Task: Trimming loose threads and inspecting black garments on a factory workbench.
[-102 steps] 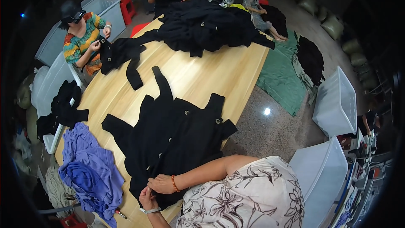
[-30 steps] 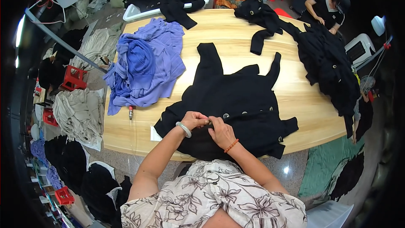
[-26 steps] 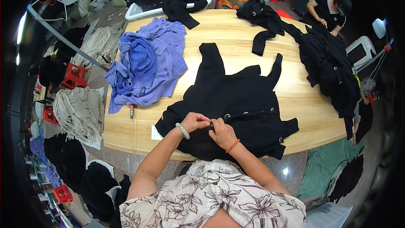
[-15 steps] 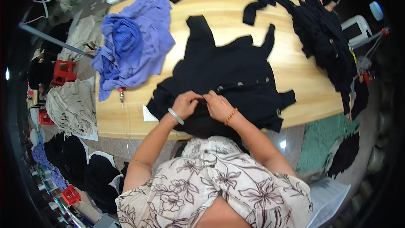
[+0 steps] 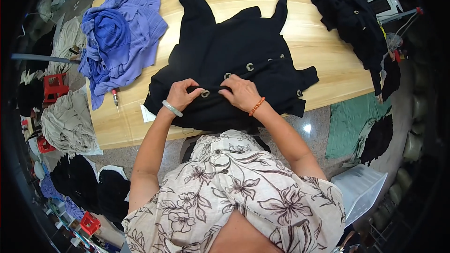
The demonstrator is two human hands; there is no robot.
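Note:
A black knit cardigan (image 5: pixel 225 42) lies spread on the wooden table before me, its sleeves pointing away. Round buttons (image 5: pixel 250 67) run along its front band. My left hand (image 5: pixel 182 97) pinches the band at its left end, thumb beside another button (image 5: pixel 205 93). A short way to the right, my right hand (image 5: pixel 241 93) grips the same band between thumb and fingers, just below a further button. Between the two hands the strip is held slightly raised and stretched. The fabric under my palms is hidden.
A heap of purple knitwear (image 5: pixel 124 33) sits on the table's left side. More black garments (image 5: pixel 351 23) hang over the right edge. A small metal-tipped tool (image 5: pixel 115 97) lies near the left edge. Beige cloth (image 5: pixel 70 122), red stools (image 5: pixel 55 87) and a white bin (image 5: pixel 358 189) stand around the table.
My hands have moved apart along the cardigan's band, and a button now shows between them. The view has shifted, so the table sits higher and further left in the picture.

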